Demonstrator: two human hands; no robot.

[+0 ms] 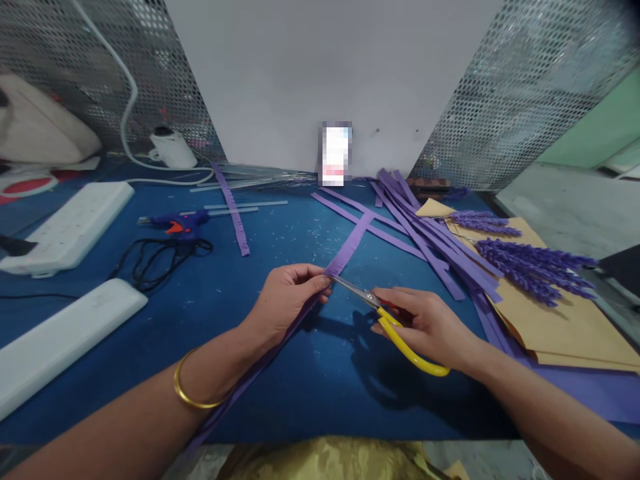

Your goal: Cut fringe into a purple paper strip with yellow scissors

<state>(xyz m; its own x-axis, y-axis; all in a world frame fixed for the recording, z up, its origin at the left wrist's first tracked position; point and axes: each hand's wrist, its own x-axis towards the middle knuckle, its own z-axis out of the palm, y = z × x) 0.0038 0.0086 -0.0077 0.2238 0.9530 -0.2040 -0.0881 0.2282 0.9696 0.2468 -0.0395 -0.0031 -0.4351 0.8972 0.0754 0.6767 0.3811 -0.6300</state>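
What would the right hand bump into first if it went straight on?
Probably the long, flat purple strip pinched in the left hand; the right hand points yellow-handled metal scissors at it, though depth is unclear.

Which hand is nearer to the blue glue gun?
Left. The left hand, holding a purple strip, is to the right of the glue gun; the right hand, holding scissors, is farther right.

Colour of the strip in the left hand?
The strip is purple; head view shows it best.
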